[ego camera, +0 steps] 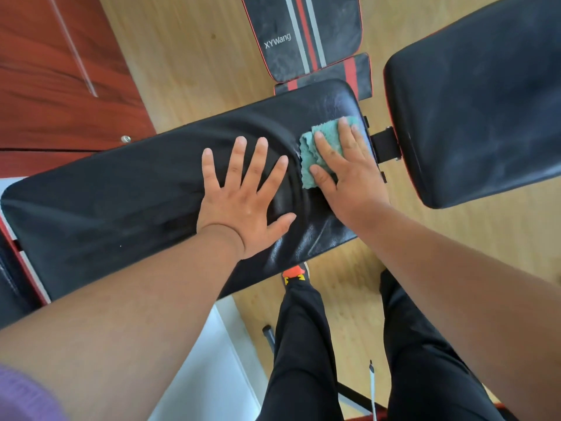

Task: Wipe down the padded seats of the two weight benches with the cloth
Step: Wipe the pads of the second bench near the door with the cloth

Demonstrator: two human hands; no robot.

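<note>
A long black padded bench seat (106, 202) runs across the middle of the view. My left hand (246, 202) lies flat on it with fingers spread, holding nothing. To its right, my right hand (349, 174) presses a folded teal cloth (321, 141) onto the seat's right end. A second black pad with red piping (479, 117), joined by a black bracket (387, 144), fills the right side. Another bench with red and grey stripes (306, 34) lies on the floor behind.
Light wooden floor (188, 71) surrounds the benches. A dark red wooden cabinet (54, 71) stands at the left. My legs in black trousers (306, 344) and an orange shoe (294, 273) are below the seat. A white panel (209, 369) sits under the bench.
</note>
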